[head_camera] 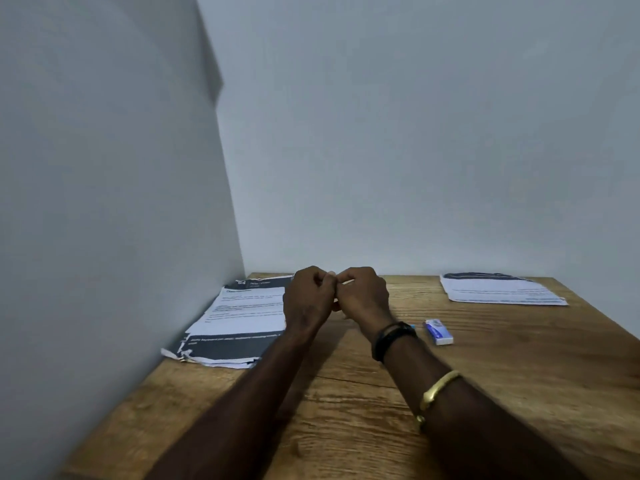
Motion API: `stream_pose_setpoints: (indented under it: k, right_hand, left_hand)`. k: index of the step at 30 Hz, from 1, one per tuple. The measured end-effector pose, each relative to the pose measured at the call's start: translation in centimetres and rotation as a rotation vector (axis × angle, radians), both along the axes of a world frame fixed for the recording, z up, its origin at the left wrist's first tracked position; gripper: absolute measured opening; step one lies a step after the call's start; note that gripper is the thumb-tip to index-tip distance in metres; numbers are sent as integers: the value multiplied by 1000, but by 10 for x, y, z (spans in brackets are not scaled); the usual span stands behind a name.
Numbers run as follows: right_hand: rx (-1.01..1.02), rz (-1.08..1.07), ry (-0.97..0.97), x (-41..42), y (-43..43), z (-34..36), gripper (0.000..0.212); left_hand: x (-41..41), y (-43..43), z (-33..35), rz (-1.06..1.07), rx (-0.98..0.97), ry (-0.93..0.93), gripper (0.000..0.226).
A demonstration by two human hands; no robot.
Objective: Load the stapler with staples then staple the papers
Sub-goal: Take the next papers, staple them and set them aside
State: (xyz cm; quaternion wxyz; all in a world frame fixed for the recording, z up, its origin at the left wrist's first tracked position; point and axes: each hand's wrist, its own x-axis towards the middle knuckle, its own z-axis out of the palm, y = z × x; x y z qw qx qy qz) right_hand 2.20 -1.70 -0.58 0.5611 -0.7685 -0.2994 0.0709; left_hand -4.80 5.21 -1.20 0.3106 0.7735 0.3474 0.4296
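My left hand and my right hand meet above the middle of the wooden table, fingers curled, knuckles toward me. Both pinch a small pale strip between their fingertips; it looks like staples, but most of it is hidden. A small blue and white staple box lies flat to the right of my right wrist. A bit of blue peeks out behind that wrist; I cannot tell what it is. One stack of printed papers lies at the left by the wall, another stack at the far right.
Grey walls close the table at the left and the back. The left stack has torn front edges. My right forearm carries a black band and a gold bangle.
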Motion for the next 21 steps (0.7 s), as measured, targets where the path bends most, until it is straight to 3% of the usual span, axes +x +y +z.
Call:
stream_pose_setpoints:
  k: [5,8,11,17,19,21]
  right_hand:
    - [-102,66,7,-18,34,-15,21]
    - [-186,103,-7,-23,42,-23,14]
    - [-221,117,-21,-25,52,-25,7]
    - [-238,89,9,-22,76,-29,31]
    - [-224,76,35,-23,83,-30,27]
    - [-160,64,78,-22,87,-31,9]
  left_hand:
    - [-21,24,-8,139,-130,33,22]
    - [-24,34,-13,157,-223,44,16]
    - [-27,42,-17,182,-302,20,27]
    - [-27,51,-17,206,-373,-28,31]
    - [-26,54,-17,213,-380,-51,31]
    - [-25,55,-16,219,-364,-80,29]
